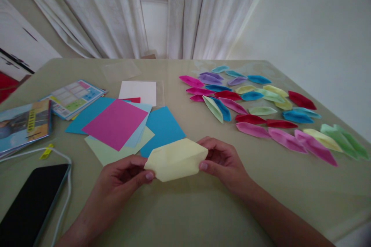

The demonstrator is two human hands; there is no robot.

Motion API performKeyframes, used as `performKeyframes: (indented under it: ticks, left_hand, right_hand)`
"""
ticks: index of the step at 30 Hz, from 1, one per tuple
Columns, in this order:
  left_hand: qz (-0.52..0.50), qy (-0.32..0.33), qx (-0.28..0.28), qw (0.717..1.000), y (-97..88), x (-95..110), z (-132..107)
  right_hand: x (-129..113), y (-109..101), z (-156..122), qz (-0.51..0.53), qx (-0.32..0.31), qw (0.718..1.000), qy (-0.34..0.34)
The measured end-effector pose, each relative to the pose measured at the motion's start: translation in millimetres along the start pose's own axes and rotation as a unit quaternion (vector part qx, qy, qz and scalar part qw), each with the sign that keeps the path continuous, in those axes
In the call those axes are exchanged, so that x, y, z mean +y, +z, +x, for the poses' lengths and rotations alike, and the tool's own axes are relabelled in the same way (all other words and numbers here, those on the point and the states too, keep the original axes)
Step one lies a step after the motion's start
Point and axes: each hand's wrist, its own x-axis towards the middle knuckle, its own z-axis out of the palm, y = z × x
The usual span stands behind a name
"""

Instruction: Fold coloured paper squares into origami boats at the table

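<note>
A pale yellow folded paper (176,162) is held up above the near part of the table, stretched between both hands. My left hand (124,181) pinches its left end, thumb in front and fingers behind. At the opposite end my right hand (222,162) grips it in the same way. The paper has an elongated shape with cut-off corners and faint creases. Behind it lie loose square sheets: a magenta sheet (116,123) on top, a blue sheet (165,127) and a pale green sheet (101,148). Folded paper boats (252,133) in many colours spread over the right side.
A black phone (34,200) and a white cable (68,193) lie at the near left. Beyond them are a picture-covered book (26,123) and printed cards (77,96). White sheets (137,90) sit farther back on the table (185,216). Curtains hang behind.
</note>
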Motion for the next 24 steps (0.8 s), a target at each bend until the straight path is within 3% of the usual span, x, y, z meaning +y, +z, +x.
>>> performKeyframes:
  ticks: [5,10,13,16,19,22,24]
  left_hand:
    - [0.066,0.053,0.031,0.996,1.7,2,-3]
    - [0.103,0.105,0.016,0.989,1.2,5,-3]
    - [0.131,0.155,-0.013,0.979,1.3,6,-4]
    - [0.236,0.221,0.011,0.946,5.2,7,-8]
    - [0.343,0.324,0.042,0.881,13.9,6,-14]
    - [0.38,0.387,0.047,0.839,24.2,3,-19]
    - [0.361,0.383,0.039,0.85,29.0,3,-21]
  right_hand:
    - [0,0,-1,-0.042,0.002,0.999,-0.029]
    - [1,-3,0,-0.103,0.007,0.993,-0.055]
    - [1,-6,0,-0.182,0.005,0.977,-0.113]
    - [1,-6,-3,-0.3,-0.012,0.939,-0.171]
    - [1,0,-9,-0.372,-0.061,0.908,-0.184]
    - [2,10,-17,-0.365,-0.115,0.909,-0.166]
    - [2,16,-21,-0.315,-0.14,0.929,-0.132]
